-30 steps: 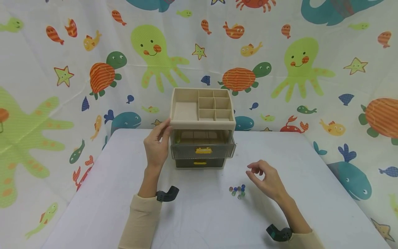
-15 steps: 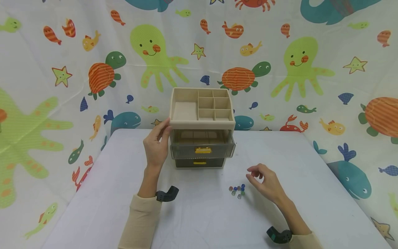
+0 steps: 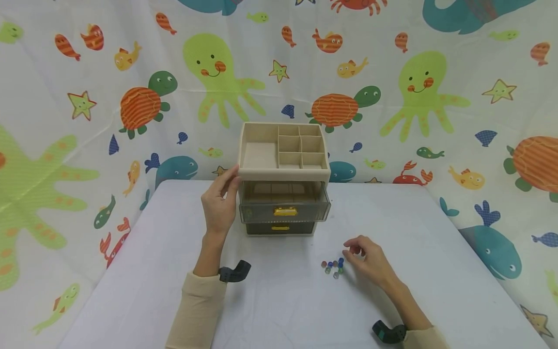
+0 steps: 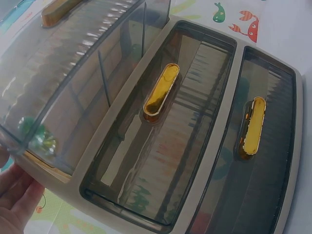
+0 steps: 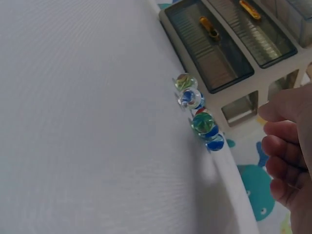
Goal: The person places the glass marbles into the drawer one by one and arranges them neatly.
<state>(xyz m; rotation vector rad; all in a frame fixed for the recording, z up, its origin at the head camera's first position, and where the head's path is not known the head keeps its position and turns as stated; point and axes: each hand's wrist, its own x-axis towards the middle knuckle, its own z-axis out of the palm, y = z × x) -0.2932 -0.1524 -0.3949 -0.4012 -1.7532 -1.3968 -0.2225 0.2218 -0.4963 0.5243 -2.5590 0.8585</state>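
Observation:
A beige drawer cabinet [image 3: 284, 175] stands at the back of the table, its upper smoky clear drawer [image 3: 259, 213] pulled out. My left hand [image 3: 220, 206] touches the cabinet's upper left side, index finger and thumb at the corner. Inside the drawer, green-tinted marbles [image 4: 44, 144] lie in the front corner nearest that hand in the left wrist view. Over the table on the right, my right hand [image 3: 370, 261] has loosely bent fingers, with nothing visible between them. Just left of its fingertips lie several glass marbles [image 3: 335, 264], blue, green and reddish; the right wrist view shows a green marble [image 5: 203, 123] among them.
The cabinet's open top has one large compartment [image 3: 260, 155] and several small ones. Below the pulled-out drawer, a lower drawer [image 3: 261, 229] with a gold handle is closed. A white cloth [image 3: 270, 300] covers the table; a sea-animal curtain [image 3: 270, 43] hangs behind.
My right hand has come down and slightly left, nearer the loose marbles. A greenish spot in the pulled-out drawer now shows at its front left. My left hand has stayed at the cabinet.

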